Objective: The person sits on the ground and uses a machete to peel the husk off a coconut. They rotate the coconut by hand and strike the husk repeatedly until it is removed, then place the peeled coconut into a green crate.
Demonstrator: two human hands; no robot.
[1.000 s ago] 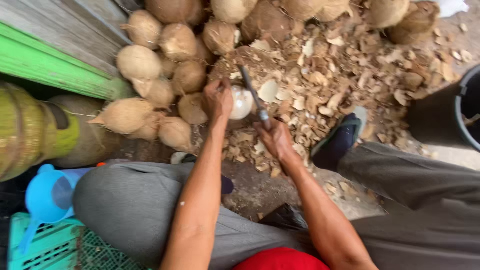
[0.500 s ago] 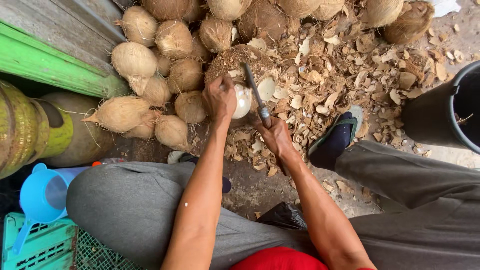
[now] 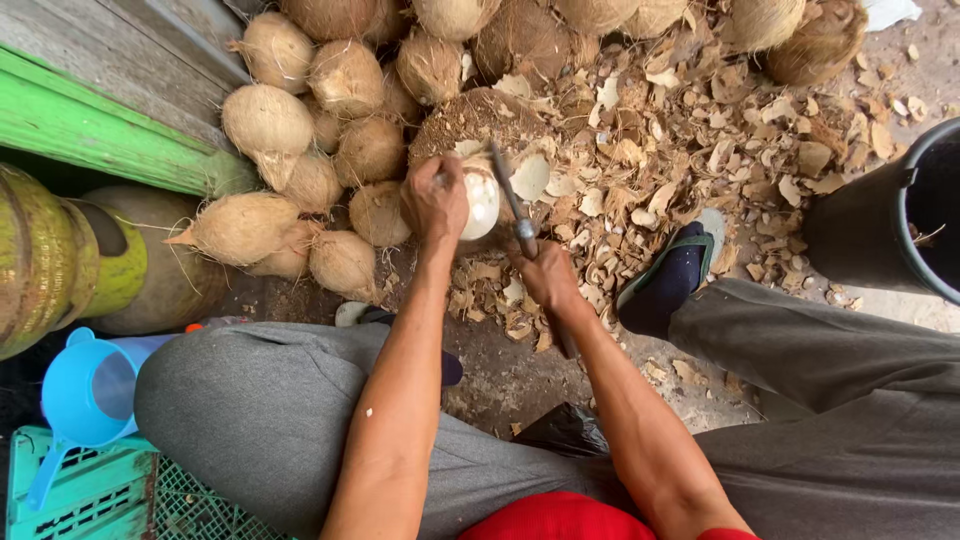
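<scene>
My left hand (image 3: 436, 200) grips a peeled white coconut (image 3: 482, 200) and holds it against a round wooden chopping block (image 3: 470, 120). My right hand (image 3: 548, 275) is closed around the handle of a long knife (image 3: 508, 190), whose blade lies against the right side of the coconut. Both forearms reach out from between my knees in grey trousers.
A pile of husked brown coconuts (image 3: 300, 150) lies to the left and along the top. Shell chips (image 3: 680, 150) litter the ground to the right. My foot in a dark sock and sandal (image 3: 668, 280) rests nearby. A black bucket (image 3: 900, 220) stands right; a blue jug (image 3: 85, 395) and green crate (image 3: 90, 490) sit lower left.
The knife blade has shifted a little along the coconut's right side. My left hand has kept its grip, and the view has moved only slightly.
</scene>
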